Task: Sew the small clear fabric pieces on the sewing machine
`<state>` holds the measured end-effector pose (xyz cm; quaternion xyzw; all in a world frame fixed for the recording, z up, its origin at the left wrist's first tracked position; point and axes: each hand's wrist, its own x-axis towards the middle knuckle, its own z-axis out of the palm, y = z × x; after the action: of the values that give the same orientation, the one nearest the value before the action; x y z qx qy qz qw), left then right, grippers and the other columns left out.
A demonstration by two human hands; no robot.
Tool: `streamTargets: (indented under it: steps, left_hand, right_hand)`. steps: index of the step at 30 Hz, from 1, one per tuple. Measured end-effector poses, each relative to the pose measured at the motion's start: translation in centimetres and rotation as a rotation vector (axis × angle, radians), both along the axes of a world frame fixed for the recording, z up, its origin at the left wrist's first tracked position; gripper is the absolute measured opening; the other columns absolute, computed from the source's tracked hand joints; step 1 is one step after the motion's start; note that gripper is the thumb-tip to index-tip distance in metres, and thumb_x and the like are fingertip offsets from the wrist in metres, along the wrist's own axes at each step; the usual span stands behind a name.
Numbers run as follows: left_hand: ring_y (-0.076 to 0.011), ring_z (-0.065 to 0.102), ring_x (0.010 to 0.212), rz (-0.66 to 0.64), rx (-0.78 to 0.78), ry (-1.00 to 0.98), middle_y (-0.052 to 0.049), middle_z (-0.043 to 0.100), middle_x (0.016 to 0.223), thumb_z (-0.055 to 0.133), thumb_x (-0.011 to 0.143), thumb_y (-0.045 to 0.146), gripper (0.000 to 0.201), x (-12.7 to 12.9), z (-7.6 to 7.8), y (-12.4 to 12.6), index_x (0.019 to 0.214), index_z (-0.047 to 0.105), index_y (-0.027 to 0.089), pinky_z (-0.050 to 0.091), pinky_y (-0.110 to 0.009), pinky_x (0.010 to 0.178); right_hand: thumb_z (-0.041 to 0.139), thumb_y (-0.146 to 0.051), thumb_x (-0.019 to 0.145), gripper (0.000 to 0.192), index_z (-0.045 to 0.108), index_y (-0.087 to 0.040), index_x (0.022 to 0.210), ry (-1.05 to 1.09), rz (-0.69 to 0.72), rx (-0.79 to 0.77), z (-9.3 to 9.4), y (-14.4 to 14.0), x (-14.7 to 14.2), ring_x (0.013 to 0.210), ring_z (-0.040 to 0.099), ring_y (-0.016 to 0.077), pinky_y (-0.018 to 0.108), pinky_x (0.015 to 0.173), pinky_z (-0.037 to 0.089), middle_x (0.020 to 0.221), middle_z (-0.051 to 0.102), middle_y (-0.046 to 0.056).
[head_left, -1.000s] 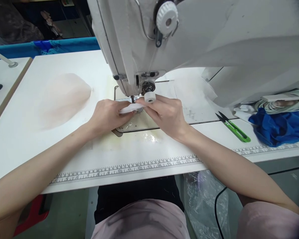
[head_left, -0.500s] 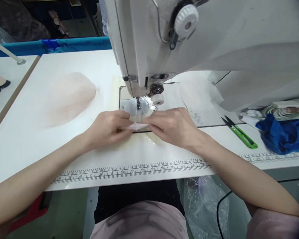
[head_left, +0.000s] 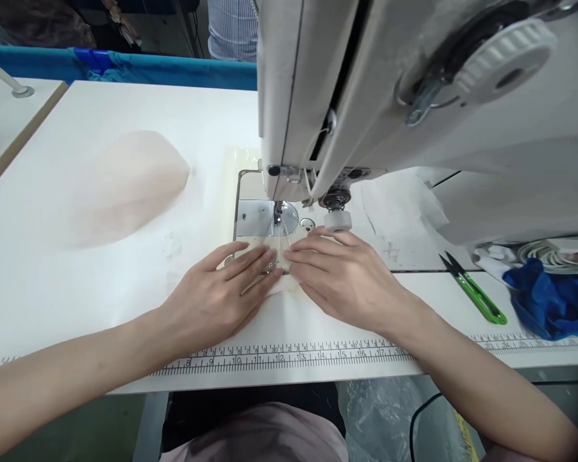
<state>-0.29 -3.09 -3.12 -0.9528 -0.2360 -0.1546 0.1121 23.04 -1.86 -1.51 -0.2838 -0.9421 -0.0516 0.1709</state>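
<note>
Since earlier: your hands dropped flat from pinching | left hand, right hand: fingers spread, pressing cloth onto table | cloth lay near needle, not under it | snips far right.

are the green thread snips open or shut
Open: the thread snips lie flat on the table, their dark blade tips parted in a narrow V.

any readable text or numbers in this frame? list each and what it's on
"8", "9", "10", "12", "13", "14", "15", "16", "17": printed ruler scale along the near edge of the sewing table.
The numeral between 10 and 12 and those past 17 are too blurred to read.
Sewing machine: no legible brand or label.
Green thread snips: no text visible.
</note>
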Motion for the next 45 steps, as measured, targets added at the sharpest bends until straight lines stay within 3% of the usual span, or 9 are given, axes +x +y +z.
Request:
streamTargets:
  steps: [12, 20, 27, 31, 33, 36, 41, 45]
  left_hand:
    - [-0.0287, 0.062, 0.121, 0.031, -0.060, -0.033, -0.016, 0.065, 0.128, 0.055, 0.094, 0.014, 0.033, 0.1, -0.3, 0.7, 0.125, 0.064, 0.013, 0.042, -0.054, 0.112]
    - [-0.0265, 0.061, 0.123, 0.084, -0.076, -0.080, -0.014, 0.065, 0.128, 0.049, 0.097, 0.018, 0.032, 0.4, -0.8, 2.7, 0.124, 0.065, 0.013, 0.034, -0.056, 0.117]
    - [-0.0259, 0.059, 0.125, 0.132, -0.141, -0.132, -0.012, 0.064, 0.131, 0.049, 0.096, 0.020, 0.031, 0.4, -1.2, 3.6, 0.122, 0.066, 0.017, 0.028, -0.055, 0.120]
    - [-0.0258, 0.062, 0.116, 0.171, -0.177, -0.188, -0.009, 0.069, 0.124, 0.051, 0.092, 0.016, 0.035, 0.6, -0.8, 3.0, 0.123, 0.065, 0.018, 0.041, -0.050, 0.110]
    - [-0.0263, 0.063, 0.109, 0.221, -0.232, -0.196, -0.010, 0.069, 0.119, 0.051, 0.089, 0.016, 0.037, 0.8, -0.5, 2.8, 0.124, 0.064, 0.016, 0.051, -0.045, 0.095]
    - [-0.0261, 0.060, 0.101, 0.231, -0.304, -0.183, -0.012, 0.066, 0.113, 0.052, 0.090, 0.020, 0.035, 1.1, 0.0, 3.3, 0.122, 0.066, 0.015, 0.054, -0.039, 0.079]
    - [-0.0223, 0.058, 0.090, 0.122, -0.424, -0.213, -0.009, 0.063, 0.099, 0.046, 0.099, 0.032, 0.031, 0.7, 0.4, 5.6, 0.105, 0.075, 0.023, 0.051, -0.038, 0.078]
    - [-0.0214, 0.058, 0.093, 0.064, -0.532, -0.227, -0.008, 0.062, 0.101, 0.042, 0.101, 0.038, 0.036, -0.2, 0.6, 7.0, 0.105, 0.075, 0.025, 0.050, -0.039, 0.084]
  right_hand:
    - [0.051, -0.010, 0.094, 0.024, 0.073, -0.018, 0.088, 0.017, -0.063, 0.007, -0.4, 0.4, 0.0, 0.097, 0.068, 0.0176, 0.035, 0.084, 0.045, 0.100, 0.077, 0.004]
    - [0.048, -0.006, 0.094, 0.026, 0.071, -0.016, 0.086, 0.045, -0.117, 0.106, -1.6, 1.8, -0.1, 0.089, 0.067, 0.0183, 0.034, 0.079, 0.045, 0.093, 0.078, 0.004]
    - [0.047, -0.012, 0.095, 0.025, 0.071, -0.017, 0.096, 0.025, -0.215, 0.130, -2.3, 2.5, -0.4, 0.087, 0.065, 0.0186, 0.033, 0.080, 0.044, 0.087, 0.076, 0.004]
    - [0.051, -0.013, 0.093, 0.024, 0.071, -0.016, 0.105, 0.118, -0.236, 0.127, -2.5, 2.1, -0.6, 0.085, 0.063, 0.0192, 0.033, 0.080, 0.044, 0.088, 0.074, 0.005]
    - [0.054, -0.014, 0.092, 0.021, 0.073, -0.017, 0.099, 0.162, -0.226, 0.071, -2.6, 1.9, -0.7, 0.083, 0.062, 0.0191, 0.033, 0.076, 0.044, 0.085, 0.073, 0.004]
    - [0.057, -0.017, 0.092, 0.018, 0.075, -0.018, 0.088, 0.244, -0.226, -0.033, -2.7, 1.9, -0.7, 0.079, 0.061, 0.0181, 0.031, 0.071, 0.045, 0.086, 0.072, 0.004]
    - [0.055, -0.022, 0.095, 0.021, 0.076, -0.020, 0.093, 0.357, -0.325, -0.130, -2.6, 2.1, -1.0, 0.066, 0.061, 0.0149, 0.029, 0.068, 0.046, 0.075, 0.072, 0.000]
    - [0.057, -0.027, 0.096, 0.020, 0.077, -0.023, 0.091, 0.372, -0.381, -0.153, -2.5, 2.2, -1.2, 0.060, 0.059, 0.0129, 0.028, 0.065, 0.046, 0.074, 0.073, -0.001]
